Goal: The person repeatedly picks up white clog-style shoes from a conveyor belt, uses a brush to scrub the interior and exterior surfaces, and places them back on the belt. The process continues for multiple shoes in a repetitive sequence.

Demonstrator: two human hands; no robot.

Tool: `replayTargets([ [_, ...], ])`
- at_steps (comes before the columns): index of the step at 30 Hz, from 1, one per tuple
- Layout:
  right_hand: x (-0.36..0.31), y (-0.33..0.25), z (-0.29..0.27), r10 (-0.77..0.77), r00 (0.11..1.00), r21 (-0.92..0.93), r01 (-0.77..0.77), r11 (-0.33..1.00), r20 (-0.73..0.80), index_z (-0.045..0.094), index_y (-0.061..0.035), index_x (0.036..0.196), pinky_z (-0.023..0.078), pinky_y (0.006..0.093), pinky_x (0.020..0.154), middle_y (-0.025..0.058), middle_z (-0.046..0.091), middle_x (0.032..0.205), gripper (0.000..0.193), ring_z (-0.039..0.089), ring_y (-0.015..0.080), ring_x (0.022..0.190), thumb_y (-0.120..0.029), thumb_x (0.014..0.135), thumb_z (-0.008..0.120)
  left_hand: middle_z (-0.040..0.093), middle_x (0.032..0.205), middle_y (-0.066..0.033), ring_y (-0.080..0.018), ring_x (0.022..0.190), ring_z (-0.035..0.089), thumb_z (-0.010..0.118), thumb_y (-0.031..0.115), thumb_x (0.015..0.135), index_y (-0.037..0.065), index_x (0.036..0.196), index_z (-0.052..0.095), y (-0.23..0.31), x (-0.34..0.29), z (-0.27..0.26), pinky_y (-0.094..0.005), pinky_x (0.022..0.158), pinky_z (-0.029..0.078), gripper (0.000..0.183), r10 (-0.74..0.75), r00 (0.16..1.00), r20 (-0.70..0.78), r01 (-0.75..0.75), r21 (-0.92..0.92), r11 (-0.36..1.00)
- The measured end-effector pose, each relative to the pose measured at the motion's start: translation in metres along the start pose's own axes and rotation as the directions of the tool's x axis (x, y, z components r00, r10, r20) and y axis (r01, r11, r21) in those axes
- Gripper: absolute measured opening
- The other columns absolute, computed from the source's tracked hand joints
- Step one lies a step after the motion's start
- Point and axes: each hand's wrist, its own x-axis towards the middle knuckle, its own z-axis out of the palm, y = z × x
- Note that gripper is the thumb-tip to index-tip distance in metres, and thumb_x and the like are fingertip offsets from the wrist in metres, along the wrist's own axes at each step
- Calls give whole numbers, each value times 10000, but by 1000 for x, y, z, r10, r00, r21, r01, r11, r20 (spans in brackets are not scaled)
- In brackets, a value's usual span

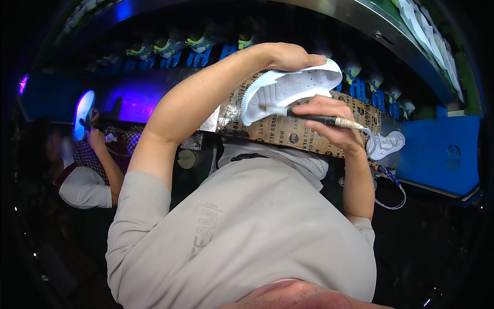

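Note:
My left hand [291, 56] grips the far edge of a white shoe sole [294, 88], tilted so its hollow inner side faces me. Ridges run along one end of the sole, and small holes dot the other. Wrapped around a black-handled brush [318, 119], my right hand [334, 119] is at the near side of the sole. The brush's pale, blurred tip is at the sole's inside, near the ridged end. A thin whitish tube [369, 138] trails from the back of the handle.
Printed brown cardboard [278, 130] covers the bench below my hands. Another white sole [388, 144] lies at its right end, beside a blue panel [437, 154]. Behind, shoe uppers [170, 47] stand in a row on blue holders. At left, a co-worker [87, 180] holds a sole under purple light.

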Motion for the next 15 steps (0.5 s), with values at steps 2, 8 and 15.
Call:
replayTargets([
  [2,3,-5,1,5,1000,-149,-8,989,-26,756,-137,1134,485,322,652,43,659,801,336,596,173,711,-106,801,787,613,1329,-242,-372,1229,592,414,640,997,57,1284,677,9,-3,-1,-432,1049,443,701,-4,999,39,2,44,999],
  [8,1,-11,-17,-11,997,-184,-2,983,-71,766,-131,1104,515,320,656,33,661,800,324,623,195,710,-93,784,793,589,1367,-242,-391,1267,567,412,676,977,72,1298,671,10,-6,-4,-434,1070,425,732,-11,993,115,-4,126,992],
  [15,-6,-10,-35,-67,997,-172,60,983,-33,765,-151,1118,505,322,638,28,649,779,367,620,183,709,-86,759,809,590,1368,-236,-394,1296,547,405,755,924,95,1291,681,7,-14,-10,-442,1096,408,804,-23,993,114,-1,212,977],
])
